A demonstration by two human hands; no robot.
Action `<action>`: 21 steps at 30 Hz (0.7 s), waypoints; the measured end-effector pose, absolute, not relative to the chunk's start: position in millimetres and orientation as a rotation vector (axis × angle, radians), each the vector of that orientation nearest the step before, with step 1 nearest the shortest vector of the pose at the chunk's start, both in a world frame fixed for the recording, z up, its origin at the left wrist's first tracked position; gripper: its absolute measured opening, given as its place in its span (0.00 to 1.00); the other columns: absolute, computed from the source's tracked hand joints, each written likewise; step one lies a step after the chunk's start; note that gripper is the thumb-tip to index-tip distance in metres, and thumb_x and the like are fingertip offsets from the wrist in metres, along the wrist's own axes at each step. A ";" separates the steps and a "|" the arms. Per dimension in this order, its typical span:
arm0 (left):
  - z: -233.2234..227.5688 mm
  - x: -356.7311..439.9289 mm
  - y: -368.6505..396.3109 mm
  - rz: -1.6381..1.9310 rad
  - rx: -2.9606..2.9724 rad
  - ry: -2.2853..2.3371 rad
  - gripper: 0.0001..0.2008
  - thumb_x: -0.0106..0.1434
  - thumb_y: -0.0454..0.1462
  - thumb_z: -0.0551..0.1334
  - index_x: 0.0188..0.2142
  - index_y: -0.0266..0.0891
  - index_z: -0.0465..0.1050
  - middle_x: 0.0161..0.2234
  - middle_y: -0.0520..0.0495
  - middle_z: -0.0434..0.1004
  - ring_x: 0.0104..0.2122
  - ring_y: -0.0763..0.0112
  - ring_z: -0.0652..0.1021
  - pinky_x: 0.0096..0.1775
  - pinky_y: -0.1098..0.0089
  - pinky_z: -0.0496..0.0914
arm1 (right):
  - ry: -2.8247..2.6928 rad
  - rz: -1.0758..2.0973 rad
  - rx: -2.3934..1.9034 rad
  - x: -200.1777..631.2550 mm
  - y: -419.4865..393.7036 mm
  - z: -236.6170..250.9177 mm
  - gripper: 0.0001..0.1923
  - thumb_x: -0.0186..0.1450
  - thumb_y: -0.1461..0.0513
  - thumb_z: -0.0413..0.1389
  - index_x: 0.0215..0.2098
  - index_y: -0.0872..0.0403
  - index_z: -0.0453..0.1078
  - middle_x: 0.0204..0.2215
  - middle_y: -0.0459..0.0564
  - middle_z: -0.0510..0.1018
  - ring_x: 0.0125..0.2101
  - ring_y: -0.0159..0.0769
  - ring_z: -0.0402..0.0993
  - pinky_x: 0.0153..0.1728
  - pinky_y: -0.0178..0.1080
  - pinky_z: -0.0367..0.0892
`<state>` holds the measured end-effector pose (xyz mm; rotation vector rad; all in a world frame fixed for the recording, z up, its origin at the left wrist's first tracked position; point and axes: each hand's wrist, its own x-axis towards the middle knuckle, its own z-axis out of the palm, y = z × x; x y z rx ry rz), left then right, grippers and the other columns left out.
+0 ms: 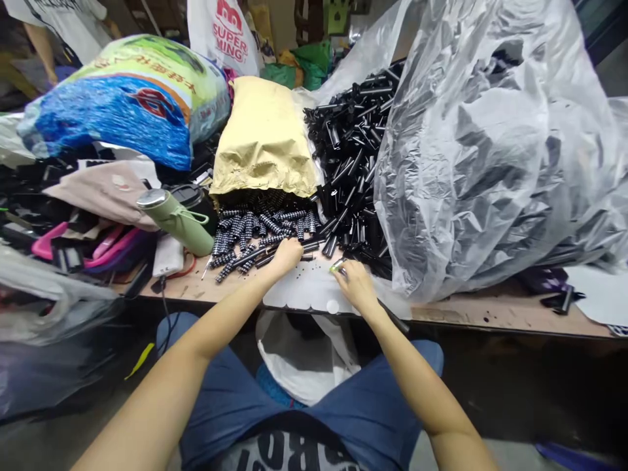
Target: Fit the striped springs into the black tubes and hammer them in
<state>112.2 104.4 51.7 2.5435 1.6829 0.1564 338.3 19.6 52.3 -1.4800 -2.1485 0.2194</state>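
Ribbed black pieces [245, 226] spill from near edge of yellow bag [267, 134]; left hand [289, 254] just in front of bag, at dark tubes [310, 247], cannot tell its grip; right hand [356, 282] in front and right of bag, fingers closed on small shiny piece [337, 265]; smooth black parts [350, 170] heaped right of bag

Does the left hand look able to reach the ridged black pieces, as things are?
Probably yes: the left hand is right beside the ridged black pieces, and nothing visible blocks their near side.
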 end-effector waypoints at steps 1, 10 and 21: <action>52.8 111.7 104.3 0.213 2.506 1.688 0.12 0.59 0.28 0.55 0.28 0.31 0.78 0.32 0.35 0.77 0.38 0.59 0.74 0.41 0.63 0.66 | -2.130 0.256 -1.451 336.0 24.3 52.7 0.10 0.68 0.58 0.50 0.39 0.54 0.70 0.37 0.54 0.74 0.40 0.44 0.68 0.44 0.45 0.65; 73.9 132.7 59.0 0.903 1.214 1.173 0.14 0.51 0.44 0.67 0.23 0.33 0.73 0.18 0.53 0.66 0.20 0.78 0.64 0.26 0.74 0.59 | -2.326 0.424 -1.213 315.3 66.8 94.7 0.52 0.51 0.49 0.66 0.66 0.55 0.47 0.64 0.62 0.55 0.62 0.53 0.53 0.59 0.55 0.55; 77.0 65.8 137.1 0.757 1.811 2.399 0.16 0.62 0.31 0.51 0.45 0.32 0.72 0.42 0.33 0.73 0.43 0.55 0.73 0.44 0.61 0.66 | -2.460 0.654 -1.401 304.2 24.2 77.1 0.53 0.47 0.51 0.66 0.64 0.61 0.49 0.61 0.66 0.57 0.62 0.53 0.53 0.60 0.52 0.56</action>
